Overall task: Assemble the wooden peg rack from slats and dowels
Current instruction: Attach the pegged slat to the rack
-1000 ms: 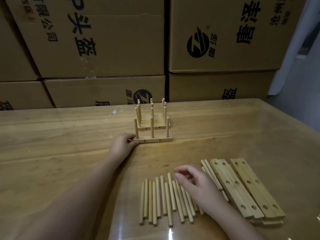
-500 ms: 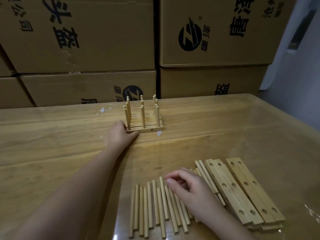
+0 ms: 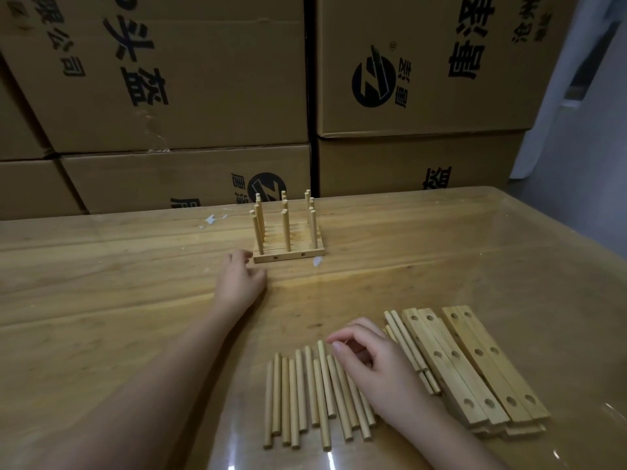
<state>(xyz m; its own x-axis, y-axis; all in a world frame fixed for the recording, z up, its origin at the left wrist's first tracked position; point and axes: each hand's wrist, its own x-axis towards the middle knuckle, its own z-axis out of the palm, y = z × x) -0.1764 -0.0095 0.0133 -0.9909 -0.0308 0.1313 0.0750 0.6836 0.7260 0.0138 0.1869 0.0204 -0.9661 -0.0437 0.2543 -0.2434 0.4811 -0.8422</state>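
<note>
**woodnoob:** so where's the peg rack (image 3: 288, 239) sitting?

**benchguy:** Upright on the desk (image 3: 101, 283), toward the far edge and roughly mid-width. It's a flat base with three rows of pegs sticking straight up, and there are two holes in the near side of the base.

**woodnoob:** and the hands?

**benchguy:** The left hand (image 3: 241, 283) rests on the desk just beside the rack's near left corner. Its fingers are loosely curled and hold nothing, and I can't say if a fingertip touches the base. The right hand (image 3: 376, 366) is down by the near edge, over the loose dowels (image 3: 305, 396), fingers curled in. Honestly can't tell if it's pinching one or just resting there.

**woodnoob:** spare parts?

**benchguy:** The dowels lie side by side in a row. The slats (image 3: 475, 364), with holes drilled in them, are stacked just right of them, toward the near right corner. Cardboard boxes (image 3: 169, 79) are piled behind the far edge.
</note>
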